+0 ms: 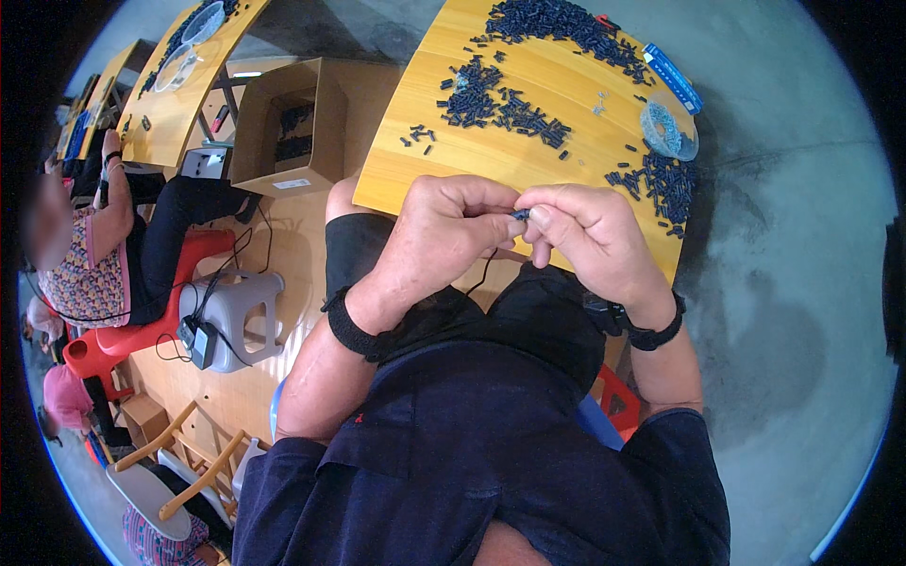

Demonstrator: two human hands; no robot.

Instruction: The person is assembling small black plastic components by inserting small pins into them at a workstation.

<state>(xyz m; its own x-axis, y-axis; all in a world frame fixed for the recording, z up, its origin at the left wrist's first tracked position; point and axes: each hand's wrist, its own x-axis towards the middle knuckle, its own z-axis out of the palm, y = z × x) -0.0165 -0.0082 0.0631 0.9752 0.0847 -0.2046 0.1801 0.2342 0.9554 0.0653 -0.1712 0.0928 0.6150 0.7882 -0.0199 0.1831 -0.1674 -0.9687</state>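
Observation:
Both hands meet at the near edge of the yellow wooden table. Between the thumb and finger of my left hand is a small dark cylindrical part. My right hand pinches the same part from the other side, so its fingertips hide much of it. Beyond the hands, a pile of similar dark parts spreads over the tabletop. Another heap of them lies by the right edge, and a larger one at the far end.
A clear round tub with small bluish pieces stands at the table's right edge, beside a blue box. Left of the table is an open cardboard box. A grey stool and a seated person are further left.

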